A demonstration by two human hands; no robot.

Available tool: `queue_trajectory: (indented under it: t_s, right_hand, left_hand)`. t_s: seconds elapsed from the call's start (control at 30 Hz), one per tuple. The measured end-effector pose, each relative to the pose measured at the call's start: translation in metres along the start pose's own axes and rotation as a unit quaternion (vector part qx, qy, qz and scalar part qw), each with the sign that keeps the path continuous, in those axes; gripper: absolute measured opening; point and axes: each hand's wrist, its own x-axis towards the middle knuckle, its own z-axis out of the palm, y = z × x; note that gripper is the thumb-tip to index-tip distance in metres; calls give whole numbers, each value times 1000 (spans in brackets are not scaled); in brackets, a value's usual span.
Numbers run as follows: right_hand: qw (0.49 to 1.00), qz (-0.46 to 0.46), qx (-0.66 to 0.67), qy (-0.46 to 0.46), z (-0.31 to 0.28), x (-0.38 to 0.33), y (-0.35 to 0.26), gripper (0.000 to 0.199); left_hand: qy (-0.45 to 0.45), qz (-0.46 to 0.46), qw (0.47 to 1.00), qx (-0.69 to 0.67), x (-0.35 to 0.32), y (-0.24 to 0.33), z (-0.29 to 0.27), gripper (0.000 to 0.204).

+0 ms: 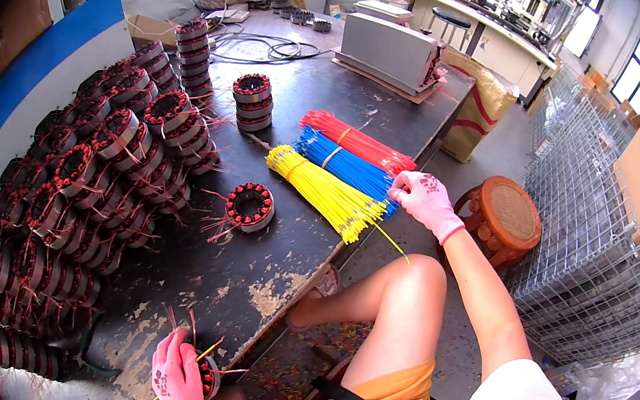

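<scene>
My left hand (176, 378), in a pink glove, is closed around a motor stator (209, 375) at the table's near edge. A yellow wire (210, 350) sticks out across that stator, and thin lead ends rise beside it. My right hand (425, 198), also gloved in pink, pinches at the near ends of a bundle of blue wires (344, 164). To its left lies a bundle of yellow wires (323, 191), one strand hanging past the table edge. A bundle of red wires (357, 142) lies on the other side. Each bundle is banded.
Stacked stators (82, 179) with red windings crowd the table's left side. A single stator (250, 207) and a short stack (253, 102) stand mid-table (226, 294). A grey metal box (384, 51) is at the far right. Beyond the edge are a wooden stool (511, 218) and wire-mesh cages (578, 243).
</scene>
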Motion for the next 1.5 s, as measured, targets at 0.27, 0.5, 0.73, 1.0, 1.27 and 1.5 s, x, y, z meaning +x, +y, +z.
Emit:
queue_trajectory:
  t_s: [0.27,0.5,0.73,1.0,1.27,1.5]
  right_hand:
    - [998,45,9,45,2,4,3,22]
    - [997,20,31,62,-18,-5,18,20]
    - [944,-51,233,229,-57,-71,-72,5]
    - [798,-305,487,-180,9,-131,-234,20]
    - [828,-204,278,-441,145,-100,-269,35]
    - [854,-239,332,-322,133,-123,-262,18]
  left_hand:
    - [10,12,1000,8,-1,-4,1,29]
    - [3,11,1000,-7,1,2,3,28]
    - [192,124,970,77,-1,22,-12,38]
    - [215,337,905,143,14,90,-60,32]
    - [191,32,981,-24,-12,24,3,34]
    - [143,-18,987,-65,-9,10,14,22]
